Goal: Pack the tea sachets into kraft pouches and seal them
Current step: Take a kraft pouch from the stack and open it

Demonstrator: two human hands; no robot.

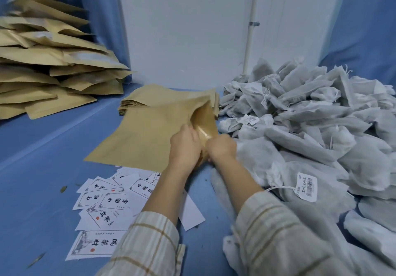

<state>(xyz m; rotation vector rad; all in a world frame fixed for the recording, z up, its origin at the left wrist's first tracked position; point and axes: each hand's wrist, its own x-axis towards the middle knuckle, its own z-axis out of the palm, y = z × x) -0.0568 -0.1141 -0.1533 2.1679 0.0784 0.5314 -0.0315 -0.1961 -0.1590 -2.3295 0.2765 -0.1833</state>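
Both hands, left hand (pixel 184 145) and right hand (pixel 221 147), pinch the pouch (pixel 145 134) mouth with curled fingers above the blue tabletop (pixel 42 157), sachets (pixel 310 125) just beside; pulling unevenly may tear the lip.

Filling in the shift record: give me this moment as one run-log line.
stage: opening pouch | left hand: grips kraft pouch mouth | right hand: grips mouth | tea sachets: heaped right
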